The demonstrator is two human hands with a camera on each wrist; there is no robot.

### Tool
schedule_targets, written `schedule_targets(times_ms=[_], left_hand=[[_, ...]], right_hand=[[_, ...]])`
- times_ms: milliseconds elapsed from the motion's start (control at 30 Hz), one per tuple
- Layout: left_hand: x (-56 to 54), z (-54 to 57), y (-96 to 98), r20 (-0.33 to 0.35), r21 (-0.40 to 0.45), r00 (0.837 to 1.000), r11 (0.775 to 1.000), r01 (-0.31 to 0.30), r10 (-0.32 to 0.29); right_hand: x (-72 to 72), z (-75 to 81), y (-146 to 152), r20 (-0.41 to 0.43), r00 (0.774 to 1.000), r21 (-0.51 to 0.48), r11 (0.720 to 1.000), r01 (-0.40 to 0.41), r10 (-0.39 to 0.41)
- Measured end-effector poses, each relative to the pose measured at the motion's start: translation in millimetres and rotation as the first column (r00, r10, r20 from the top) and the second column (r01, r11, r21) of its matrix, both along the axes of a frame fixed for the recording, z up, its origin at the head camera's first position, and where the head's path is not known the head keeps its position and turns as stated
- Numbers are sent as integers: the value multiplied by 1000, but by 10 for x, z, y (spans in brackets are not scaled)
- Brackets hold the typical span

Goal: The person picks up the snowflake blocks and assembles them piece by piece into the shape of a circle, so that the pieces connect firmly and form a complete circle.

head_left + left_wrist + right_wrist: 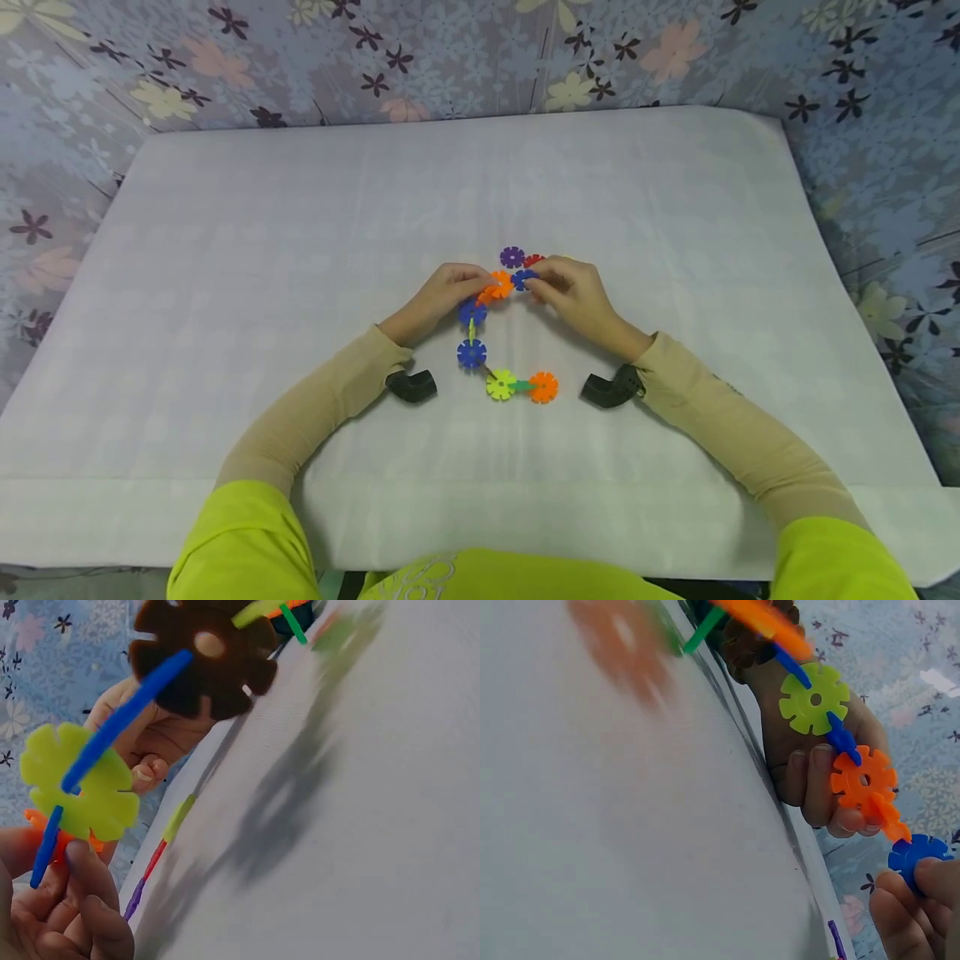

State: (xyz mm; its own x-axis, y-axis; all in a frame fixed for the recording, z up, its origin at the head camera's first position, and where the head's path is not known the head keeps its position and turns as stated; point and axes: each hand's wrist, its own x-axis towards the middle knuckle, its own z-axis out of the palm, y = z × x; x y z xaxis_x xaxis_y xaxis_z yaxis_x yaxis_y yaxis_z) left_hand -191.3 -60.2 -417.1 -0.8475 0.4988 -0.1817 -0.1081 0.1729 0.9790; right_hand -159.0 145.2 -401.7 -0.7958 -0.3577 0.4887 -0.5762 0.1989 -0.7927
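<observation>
A chain of thin, notched plastic discs (pixel 466 353) curves near the middle of the white-covered table (pixel 262 250), bowed toward nine o'clock and open toward three; its discs slot together at crossed angles, alternately face-up and on edge, several showing a round central hole; from five o'clock it runs orange, green, yellow-green, brown, blue, yellow-green, blue, orange, orange; the left hand (pixel 450 287) pinches the orange end near twelve o'clock; the right hand (pixel 573 287) grips a blue notched plastic disc (pixel 910 853) between thumb and fingers, its edge meeting the orange one, though whether it is slotted in I cannot tell; just beyond, toward twelve o'clock, lie a purple notched disc (pixel 512 257), a red notched disc (pixel 535 260) and a yellow notched disc (pixel 567 257), the last mostly hidden by the right hand; pale lettering (pixel 420 577) on the neon-yellow shirt (pixel 540 575) at six o'clock is cut off and unreadable.
</observation>
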Motion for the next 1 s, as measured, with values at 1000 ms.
schedule_targets(times_ms=[1000], left_hand=[[-6,-72,-29,-98,29,994,998,52,-49]], right_hand=[[-139,-281,49,-238,970,46,998,-37,46]])
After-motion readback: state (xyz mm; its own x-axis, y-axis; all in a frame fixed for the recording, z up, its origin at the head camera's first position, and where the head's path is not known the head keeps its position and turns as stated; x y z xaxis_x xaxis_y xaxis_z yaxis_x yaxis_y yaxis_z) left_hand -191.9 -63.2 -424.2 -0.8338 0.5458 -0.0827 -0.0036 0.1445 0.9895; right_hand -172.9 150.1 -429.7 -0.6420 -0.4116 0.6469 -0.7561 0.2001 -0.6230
